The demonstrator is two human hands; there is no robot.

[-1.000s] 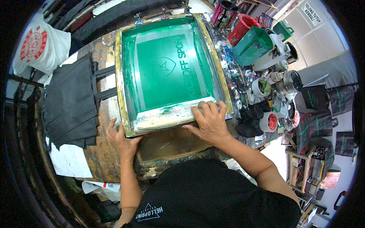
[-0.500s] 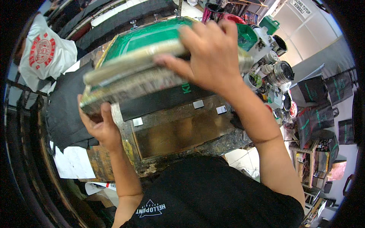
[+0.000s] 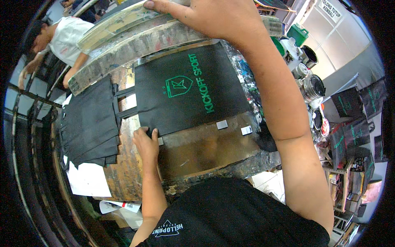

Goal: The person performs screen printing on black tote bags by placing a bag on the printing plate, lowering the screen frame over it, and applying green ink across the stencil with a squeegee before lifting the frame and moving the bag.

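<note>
My right hand grips the upper part of a raised screen-printing frame. The frame is tilted up, its stained wooden edge toward me. Below it a black tote bag lies flat on the printing board, with a green shield emblem and green lettering on its face. At the near left corner of this bag is my left hand, thumb and fingers curved and apart, with the fingertips at the cloth. Its palm side is hidden.
A stack of black bags lies to the left, over white paper. Small pale tabs sit on the brown board. Ink tins crowd the right side. Another person in a white shirt leans in at the upper left.
The frame has risen away from me in my right hand, exposing the printed bag. My left hand has let go of the frame and moved down to the bag's corner.
</note>
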